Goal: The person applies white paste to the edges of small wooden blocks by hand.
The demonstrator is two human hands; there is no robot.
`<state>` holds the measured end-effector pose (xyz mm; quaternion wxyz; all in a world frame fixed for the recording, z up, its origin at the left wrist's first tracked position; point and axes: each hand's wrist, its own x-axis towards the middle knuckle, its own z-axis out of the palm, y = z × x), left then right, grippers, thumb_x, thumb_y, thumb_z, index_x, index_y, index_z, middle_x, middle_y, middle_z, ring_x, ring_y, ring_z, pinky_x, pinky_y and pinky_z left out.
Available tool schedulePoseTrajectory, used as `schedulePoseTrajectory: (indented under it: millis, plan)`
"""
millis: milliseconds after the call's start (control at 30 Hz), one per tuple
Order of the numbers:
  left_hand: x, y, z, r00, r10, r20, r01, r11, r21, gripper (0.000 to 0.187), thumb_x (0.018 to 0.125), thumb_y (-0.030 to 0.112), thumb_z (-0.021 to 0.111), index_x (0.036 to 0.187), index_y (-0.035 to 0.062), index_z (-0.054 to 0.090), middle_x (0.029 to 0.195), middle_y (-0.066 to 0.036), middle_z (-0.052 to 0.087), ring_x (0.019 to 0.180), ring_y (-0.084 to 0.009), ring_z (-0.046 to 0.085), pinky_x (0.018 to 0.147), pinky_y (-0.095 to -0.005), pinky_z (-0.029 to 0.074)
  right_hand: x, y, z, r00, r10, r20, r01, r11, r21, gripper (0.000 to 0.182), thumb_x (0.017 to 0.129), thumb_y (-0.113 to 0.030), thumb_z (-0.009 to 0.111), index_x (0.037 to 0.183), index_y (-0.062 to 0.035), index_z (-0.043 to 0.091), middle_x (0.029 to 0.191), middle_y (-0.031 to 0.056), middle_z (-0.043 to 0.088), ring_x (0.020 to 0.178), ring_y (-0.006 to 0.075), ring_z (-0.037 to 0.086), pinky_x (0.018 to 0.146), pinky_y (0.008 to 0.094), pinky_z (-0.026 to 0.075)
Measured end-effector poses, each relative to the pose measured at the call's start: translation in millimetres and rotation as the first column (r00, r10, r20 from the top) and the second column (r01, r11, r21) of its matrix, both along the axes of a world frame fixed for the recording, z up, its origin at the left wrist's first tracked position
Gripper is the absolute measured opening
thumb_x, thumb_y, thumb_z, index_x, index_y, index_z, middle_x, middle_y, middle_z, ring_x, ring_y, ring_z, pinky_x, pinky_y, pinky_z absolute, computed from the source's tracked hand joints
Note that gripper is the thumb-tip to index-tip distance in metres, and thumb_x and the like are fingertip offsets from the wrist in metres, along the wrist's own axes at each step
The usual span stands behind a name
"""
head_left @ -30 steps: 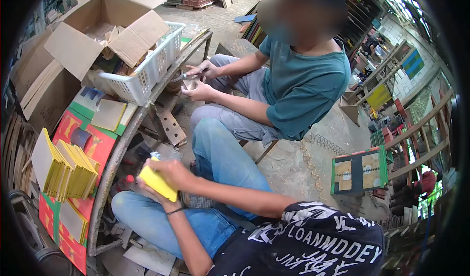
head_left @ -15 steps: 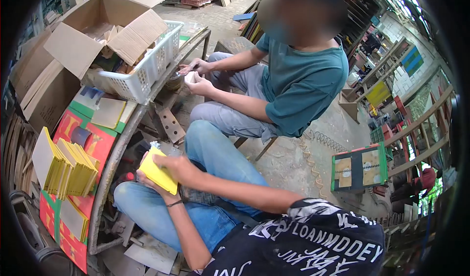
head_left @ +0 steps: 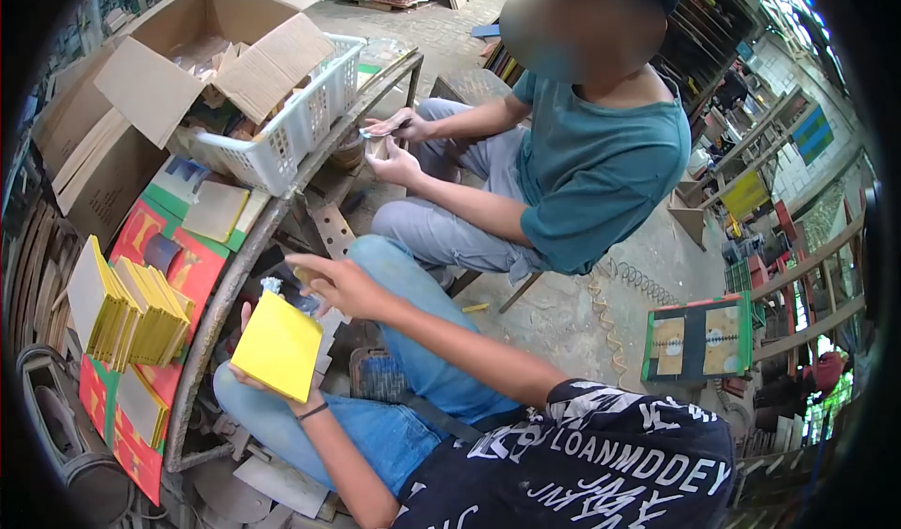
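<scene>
A square, bright yellow panel (head_left: 278, 346) rests in my left hand (head_left: 303, 401), its broad face turned up. Most of that hand is hidden under the panel, with fingertips showing along its left edge. My right hand (head_left: 349, 287) is above the panel's upper right side, apart from it, fingers stretched out; I see nothing clearly held in it. To the left, on the bench, stands a row of yellow-edged panels (head_left: 141, 313). A smaller stack of similar panels (head_left: 141, 405) lies in front of it.
A white plastic basket (head_left: 282, 153) and an open cardboard box (head_left: 155, 78) with small pieces stand on the bench (head_left: 211, 341). Opposite me sits a co-worker (head_left: 601, 172), handling a small pale piece. A green-framed board (head_left: 699, 341) and coiled hoses (head_left: 605, 318) are at right.
My right hand has lifted off the yellow panel and moved up. My left hand has lowered the panel slightly and turned its face more toward me.
</scene>
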<state>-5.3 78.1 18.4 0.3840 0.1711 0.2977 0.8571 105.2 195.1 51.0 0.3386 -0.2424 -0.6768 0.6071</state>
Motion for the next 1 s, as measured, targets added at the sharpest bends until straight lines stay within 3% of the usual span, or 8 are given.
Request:
schedulePoseTrajectory:
  millis: [200, 333, 433, 567, 633, 733, 800, 1000]
  plan:
    - [-3, 15, -7, 0.939, -0.11, 0.326, 0.05, 0.981, 0.188, 0.093, 0.083, 0.074, 0.026, 0.144, 0.0032, 0.025, 0.143, -0.021, 0.033, 0.131, -0.0362, 0.034, 0.108, -0.0488, 0.026, 19, 25, -13, 0.99, 0.012, -0.141, -0.009, 1.0, 0.023, 0.034, 0.089, 0.0, 0.045, 0.123, 0.0017, 0.051, 0.119, 0.0131, 0.057, 0.096, 0.0223, 0.064, 0.063, 0.0292, 0.058]
    - [-10, 23, -12, 0.888, -0.115, 0.446, 0.016, 0.976, 0.219, 0.089, 0.086, 0.07, 0.03, 0.143, 0.0013, 0.025, 0.147, -0.019, 0.028, 0.134, -0.0341, 0.029, 0.11, -0.0491, 0.023, 77, 30, 54, 0.886, 0.379, 0.268, -0.319, 0.917, -0.241, 0.035, 0.091, -0.001, 0.043, 0.125, -0.0005, 0.052, 0.123, 0.0135, 0.056, 0.098, 0.0203, 0.063, 0.068, 0.0276, 0.057]
    - [-15, 27, -17, 0.894, -0.069, 0.443, -0.02, 0.981, 0.193, 0.085, 0.088, 0.066, 0.03, 0.143, 0.0013, 0.024, 0.147, -0.017, 0.028, 0.135, -0.0342, 0.028, 0.11, -0.05, 0.023, 99, 3, 84, 0.457, 0.889, 0.01, -0.883, 0.455, -0.117, 0.039, 0.09, 0.002, 0.041, 0.128, -0.0019, 0.051, 0.121, 0.0152, 0.057, 0.094, 0.02, 0.064, 0.068, 0.0277, 0.057]
    - [-24, 28, -21, 0.867, -0.015, 0.497, -0.055, 0.991, 0.126, 0.073, 0.092, 0.056, 0.031, 0.139, -0.0001, 0.034, 0.141, -0.017, 0.038, 0.129, -0.0342, 0.038, 0.107, -0.0505, 0.031, 105, -26, 74, 0.324, 0.946, 0.027, -0.922, 0.322, -0.214, 0.036, 0.09, 0.003, 0.042, 0.124, 0.0015, 0.053, 0.117, 0.0174, 0.059, 0.085, 0.0203, 0.067, 0.058, 0.028, 0.057]
    - [-30, 24, -32, 0.885, 0.038, 0.463, -0.072, 0.996, 0.056, 0.068, 0.093, 0.052, 0.031, 0.136, -0.0002, 0.039, 0.137, -0.017, 0.043, 0.125, -0.0335, 0.043, 0.105, -0.0495, 0.034, 93, -45, 80, -0.072, 0.964, -0.256, -0.976, -0.12, -0.181, 0.032, 0.09, 0.002, 0.043, 0.119, 0.0034, 0.056, 0.116, 0.0173, 0.06, 0.077, 0.02, 0.068, 0.052, 0.0263, 0.056]
    - [-30, 26, -28, 0.9, 0.078, 0.429, -0.074, 0.997, -0.026, 0.06, 0.094, 0.045, 0.032, 0.13, -0.0003, 0.046, 0.13, -0.016, 0.051, 0.118, -0.0321, 0.05, 0.101, -0.0478, 0.039, 94, 1, 55, 0.389, 0.898, -0.205, -0.914, 0.349, -0.205, 0.024, 0.09, -0.008, 0.049, 0.107, 0.0024, 0.063, 0.09, 0.0146, 0.068, 0.057, 0.0134, 0.064, 0.04, 0.0209, 0.046]
    - [-30, 29, -28, 0.888, 0.075, 0.453, -0.06, 0.997, -0.048, 0.059, 0.094, 0.046, 0.032, 0.127, -0.0003, 0.048, 0.126, -0.015, 0.054, 0.116, -0.0311, 0.052, 0.1, -0.0468, 0.04, 82, 30, 56, 0.878, 0.478, -0.03, -0.45, 0.802, -0.392, 0.027, 0.091, -0.014, 0.05, 0.111, -0.001, 0.062, 0.074, 0.0122, 0.068, 0.048, 0.0071, 0.056, 0.037, 0.0162, 0.035]
    - [-26, 29, -13, 0.867, 0.137, 0.48, -0.099, 0.99, -0.102, 0.059, 0.094, 0.051, 0.035, 0.124, 0.0027, 0.051, 0.124, -0.013, 0.055, 0.115, -0.0299, 0.052, 0.1, -0.0464, 0.04, 23, 58, 2, 0.997, 0.065, 0.053, -0.057, 0.99, -0.13, 0.034, 0.085, -0.006, 0.049, 0.117, -0.0035, 0.057, 0.085, 0.0114, 0.068, 0.06, 0.0105, 0.06, 0.046, 0.0193, 0.043]
